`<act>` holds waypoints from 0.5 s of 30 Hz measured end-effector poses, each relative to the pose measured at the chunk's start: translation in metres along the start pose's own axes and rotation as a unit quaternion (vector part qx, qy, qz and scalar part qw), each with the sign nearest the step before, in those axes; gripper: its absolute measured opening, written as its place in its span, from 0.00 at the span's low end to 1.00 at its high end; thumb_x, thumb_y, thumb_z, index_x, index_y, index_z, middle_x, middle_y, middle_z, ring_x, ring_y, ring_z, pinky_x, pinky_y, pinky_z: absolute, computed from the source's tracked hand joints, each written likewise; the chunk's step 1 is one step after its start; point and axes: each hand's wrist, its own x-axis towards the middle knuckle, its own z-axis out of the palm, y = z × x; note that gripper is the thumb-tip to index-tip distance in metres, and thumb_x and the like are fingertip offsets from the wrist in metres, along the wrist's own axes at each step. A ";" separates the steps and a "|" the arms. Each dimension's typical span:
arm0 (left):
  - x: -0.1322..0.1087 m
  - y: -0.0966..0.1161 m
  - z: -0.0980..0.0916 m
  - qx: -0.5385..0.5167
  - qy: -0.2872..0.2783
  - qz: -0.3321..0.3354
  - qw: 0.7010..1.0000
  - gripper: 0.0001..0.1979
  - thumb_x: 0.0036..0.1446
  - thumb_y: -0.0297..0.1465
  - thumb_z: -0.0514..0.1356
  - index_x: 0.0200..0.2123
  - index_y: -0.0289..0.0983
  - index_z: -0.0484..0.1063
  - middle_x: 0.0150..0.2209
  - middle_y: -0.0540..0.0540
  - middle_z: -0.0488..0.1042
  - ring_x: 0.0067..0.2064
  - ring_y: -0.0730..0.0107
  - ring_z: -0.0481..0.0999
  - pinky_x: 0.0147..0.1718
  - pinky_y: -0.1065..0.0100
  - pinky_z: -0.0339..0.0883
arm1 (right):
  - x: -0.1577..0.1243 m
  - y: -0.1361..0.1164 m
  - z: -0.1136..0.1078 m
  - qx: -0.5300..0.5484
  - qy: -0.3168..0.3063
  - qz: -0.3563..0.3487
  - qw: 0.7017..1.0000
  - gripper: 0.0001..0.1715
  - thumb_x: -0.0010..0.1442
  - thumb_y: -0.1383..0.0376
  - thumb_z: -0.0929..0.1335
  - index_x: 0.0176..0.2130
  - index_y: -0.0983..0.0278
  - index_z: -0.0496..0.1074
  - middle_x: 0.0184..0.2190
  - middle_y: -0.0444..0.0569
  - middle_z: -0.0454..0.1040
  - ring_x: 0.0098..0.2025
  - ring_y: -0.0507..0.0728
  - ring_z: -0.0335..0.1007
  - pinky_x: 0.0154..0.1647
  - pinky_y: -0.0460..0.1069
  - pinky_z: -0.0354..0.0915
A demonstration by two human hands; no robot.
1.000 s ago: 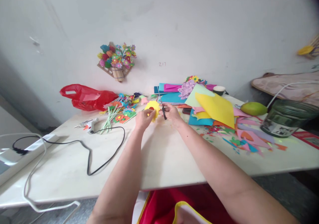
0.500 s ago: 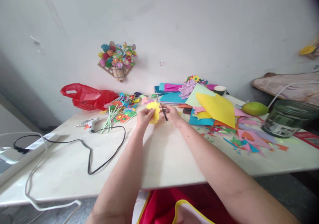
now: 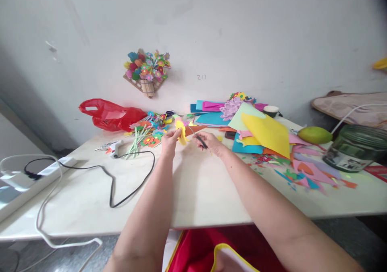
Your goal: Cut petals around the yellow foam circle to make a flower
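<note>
Pinched between the fingers and thumb of my left hand (image 3: 171, 141) is a yellow scalloped piece (image 3: 182, 133), seen tilted, partly edge-on. My right hand (image 3: 209, 141) is wrapped round the dark handles of the scissors (image 3: 200, 140). Their blades point up and left, close to the yellow piece's right side; whether they touch it I cannot tell. Both hands are above the white table (image 3: 199, 199). An orange piece (image 3: 195, 130) lies behind the scissors.
Left are a red plastic bag (image 3: 116, 117), pale green sticks (image 3: 136, 141), foam flowers (image 3: 148, 141), a glue gun (image 3: 114, 148) with black cable and a power strip (image 3: 48, 173). Right are coloured sheets (image 3: 266, 131), scraps (image 3: 314, 173), a green fruit (image 3: 315, 135) and a glass jar (image 3: 352, 151).
The yellow piece has turned from facing me to nearly edge-on. My left hand has shifted slightly left, and the scissors have moved a little right, away from the piece. The view has shifted slightly.
</note>
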 end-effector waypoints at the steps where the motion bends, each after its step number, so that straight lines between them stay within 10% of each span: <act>1: 0.001 -0.001 0.000 -0.007 -0.005 0.000 1.000 0.17 0.37 0.43 0.67 0.20 0.34 0.73 0.21 0.49 0.71 0.26 0.75 0.66 0.28 0.72 0.59 | -0.001 -0.002 0.001 -0.006 -0.011 0.002 1.000 0.17 0.47 0.58 0.70 0.34 0.67 0.69 0.20 0.41 0.66 0.20 0.47 0.62 0.18 0.42 0.56; 15: 0.009 -0.008 -0.003 0.133 -0.002 0.016 0.991 0.15 0.41 0.43 0.64 0.24 0.36 0.74 0.22 0.48 0.72 0.28 0.70 0.71 0.28 0.71 0.61 | -0.001 0.002 0.002 -0.022 -0.064 0.006 0.998 0.13 0.52 0.57 0.66 0.31 0.65 0.65 0.22 0.44 0.70 0.18 0.47 0.63 0.14 0.42 0.49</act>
